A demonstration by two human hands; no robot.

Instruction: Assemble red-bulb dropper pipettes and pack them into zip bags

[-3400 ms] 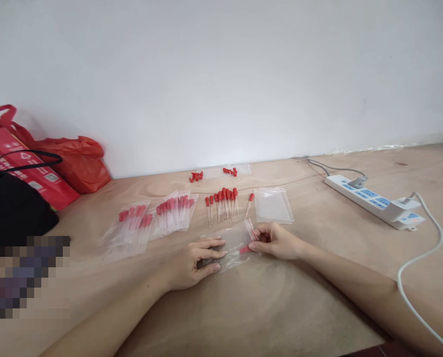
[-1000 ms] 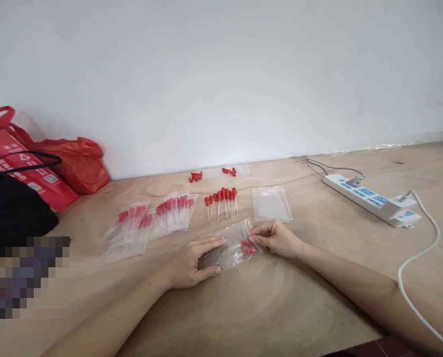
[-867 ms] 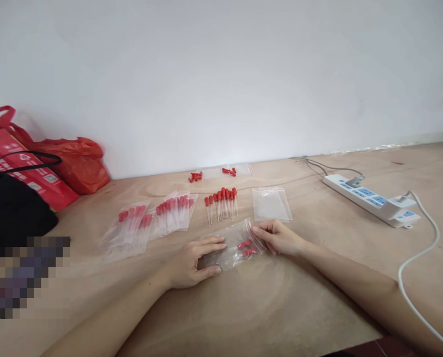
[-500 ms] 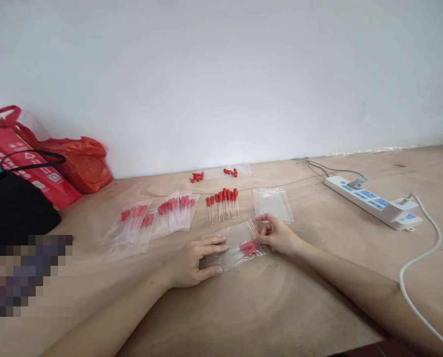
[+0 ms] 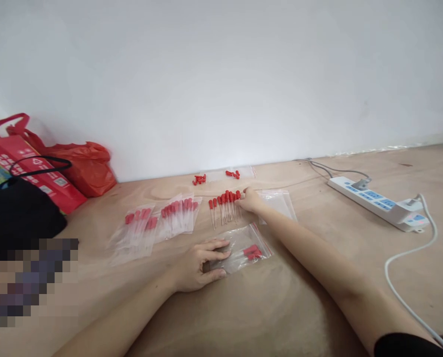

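My left hand (image 5: 201, 263) lies with its fingers apart on the left end of a clear zip bag (image 5: 236, 240). Inside that bag are a few droppers with red bulbs (image 5: 253, 252), near its pink-edged opening. Beyond the bag stretches a row of loose glass droppers (image 5: 225, 206), red bulbs pointing away from me. At the right end of this row is my right hand (image 5: 249, 201), thumb and finger closed at the bulb of the last dropper; the other fingers are partly hidden. Under my right forearm sits a stack of flat zip bags (image 5: 281, 201), partly covered.
Filled dropper bags (image 5: 180, 210) overlap at the left, with more bagged droppers (image 5: 136, 228) beside them. Loose red bulbs (image 5: 199, 179) and another clear bag (image 5: 216, 173) lie by the wall. A power strip (image 5: 373, 201) with a white cable is at right; red bags (image 5: 91, 168) stand far left.
My right hand has left the opening of the zip bag and moved away from me to the right end of the dropper row. My left hand stays on the bag.
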